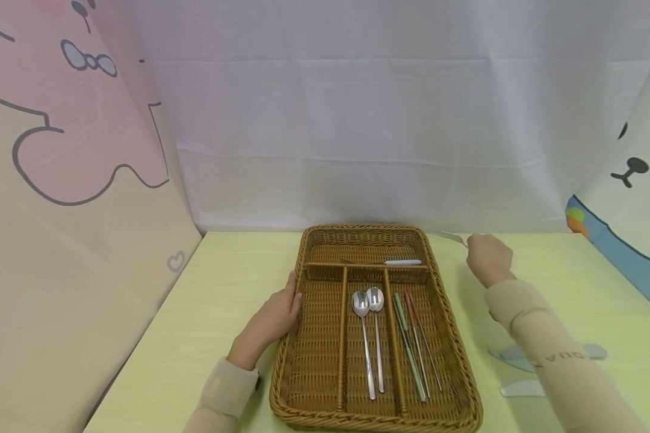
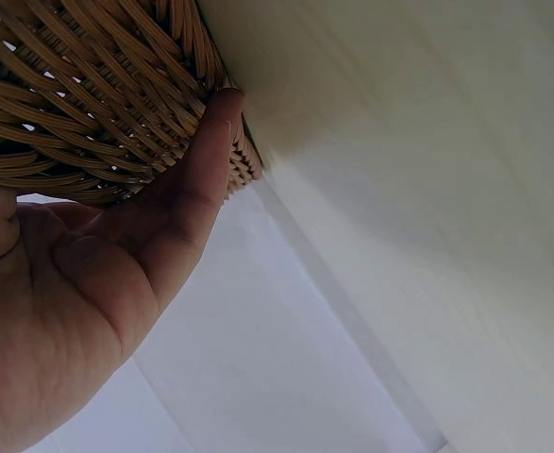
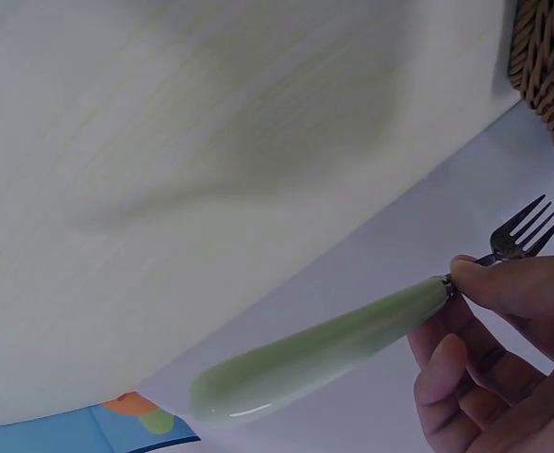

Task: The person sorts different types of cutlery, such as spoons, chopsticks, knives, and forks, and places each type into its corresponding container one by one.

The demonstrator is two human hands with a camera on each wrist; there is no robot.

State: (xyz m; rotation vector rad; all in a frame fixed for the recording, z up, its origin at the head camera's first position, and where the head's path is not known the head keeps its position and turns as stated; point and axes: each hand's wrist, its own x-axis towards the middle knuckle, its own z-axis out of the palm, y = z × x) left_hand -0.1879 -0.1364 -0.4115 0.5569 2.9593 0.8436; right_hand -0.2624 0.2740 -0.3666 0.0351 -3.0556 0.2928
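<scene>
Wicker basket [image 1: 374, 422] is holding two spoons [image 1: 360, 304] mid-compartment, chopsticks [image 1: 410, 347] toward 3 o'clock, a pale-handled utensil [image 1: 403, 262] at 12. Left grip [image 1: 273, 313] is resting straight-fingered against its 10 o'clock side; right grip [image 1: 489, 258] is pinching a green-handled fork [image 3: 352, 336] outside, near 2.

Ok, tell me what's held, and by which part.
Right hand pinches the green-handled fork at its neck; left hand rests against the wicker cutlery basket.

The right arm [image 1: 563, 355] is stretched out forward, the right hand [image 1: 489, 260] pinching between thumb and curled fingers. The left arm [image 1: 219, 394] slants inward, the left hand [image 1: 271, 316] holding its fingers fairly straight, though how hard they press I can't quite tell.
</scene>
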